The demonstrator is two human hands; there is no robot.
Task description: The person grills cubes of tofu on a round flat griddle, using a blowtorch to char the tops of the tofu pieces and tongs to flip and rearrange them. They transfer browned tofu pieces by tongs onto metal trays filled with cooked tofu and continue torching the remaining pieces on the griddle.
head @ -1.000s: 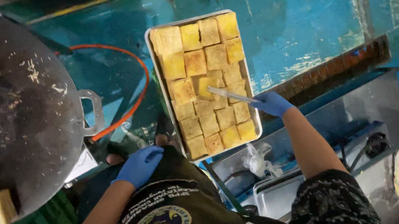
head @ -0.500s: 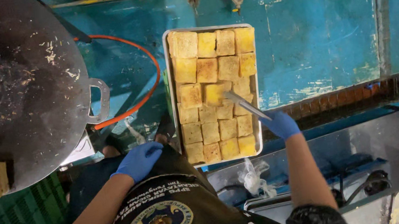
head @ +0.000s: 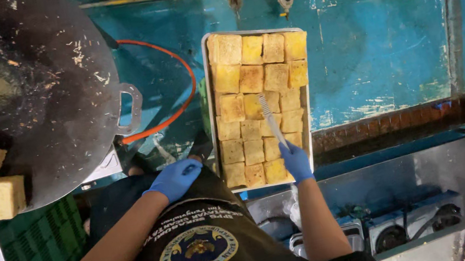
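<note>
My hands, left (head: 176, 178) and right (head: 297, 162), wear smooth blue rubbery gloves with a faint sheen. My right grips a thin, pale, dull-metal blade (head: 271, 120) over the rectangular grey metal tray (head: 212, 115) of yellow-brown, porous, matt tofu blocks (head: 250, 77). The big round black wok (head: 28, 90) looks rough and crusted. The blue-painted wall (head: 370, 42) is chipped and scuffed. My dark apron (head: 217, 260) is matt cloth.

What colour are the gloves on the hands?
Blue, on both the left hand and the right hand; the head view shows them.
</note>
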